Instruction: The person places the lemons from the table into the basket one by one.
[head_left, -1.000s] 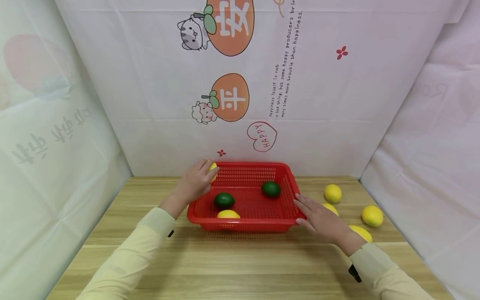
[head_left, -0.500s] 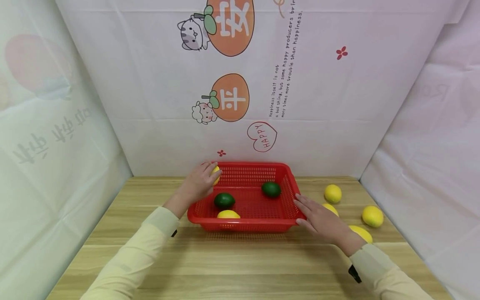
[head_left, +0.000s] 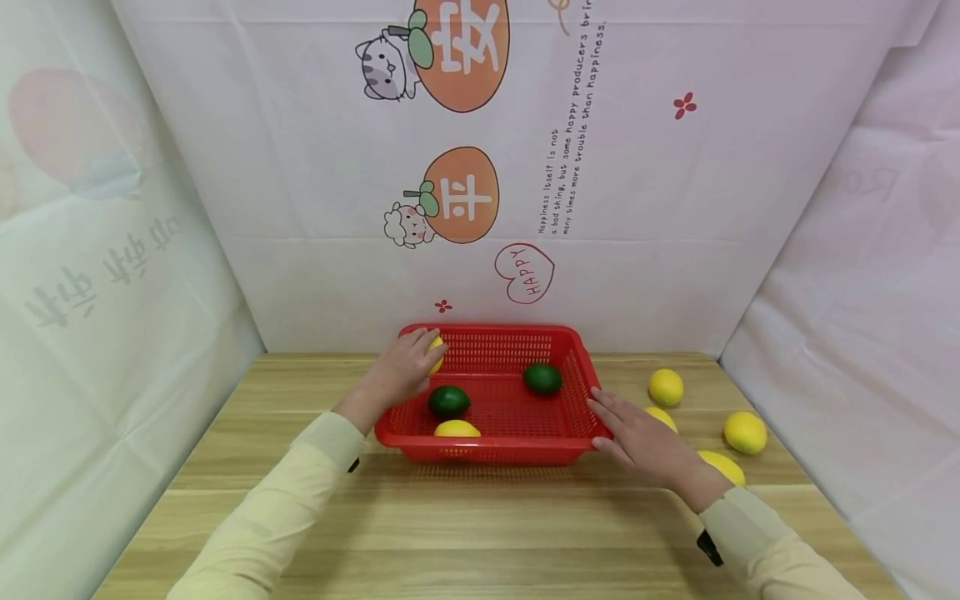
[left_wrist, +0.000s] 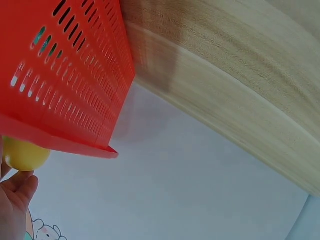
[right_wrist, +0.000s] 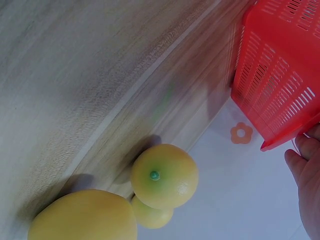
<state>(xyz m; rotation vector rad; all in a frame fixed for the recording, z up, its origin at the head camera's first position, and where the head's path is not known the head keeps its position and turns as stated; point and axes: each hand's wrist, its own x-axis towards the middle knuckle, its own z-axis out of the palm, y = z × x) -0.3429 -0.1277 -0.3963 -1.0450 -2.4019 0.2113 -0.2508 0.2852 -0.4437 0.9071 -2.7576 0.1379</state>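
My left hand (head_left: pixel 399 368) grips a yellow lemon (head_left: pixel 437 355) at the back left corner of a red plastic basket (head_left: pixel 495 442). From the left wrist view, the lemon (left_wrist: pixel 26 154) shows just past the basket's rim, fingertips against it. My right hand (head_left: pixel 641 437) rests on the basket's right rim with its fingers stretched out. Inside the basket lie a dark green lime-like fruit (head_left: pixel 448 402) at the left, another dark green fruit (head_left: pixel 542 378) at the right, and a yellow lemon (head_left: pixel 457 428) by the front wall, partly hidden.
Several lemons lie on the wooden table (head_left: pixel 465 533) right of the basket: a far lemon (head_left: pixel 666 387), a right lemon (head_left: pixel 746 432), and others partly behind my right hand and wrist. A white printed sheet (head_left: pixel 615 275) stands behind the basket, with white sheets on both sides.
My left hand has moved a little to the right and down with the lemon, further over the basket. The right hand and the basket have stayed in place.
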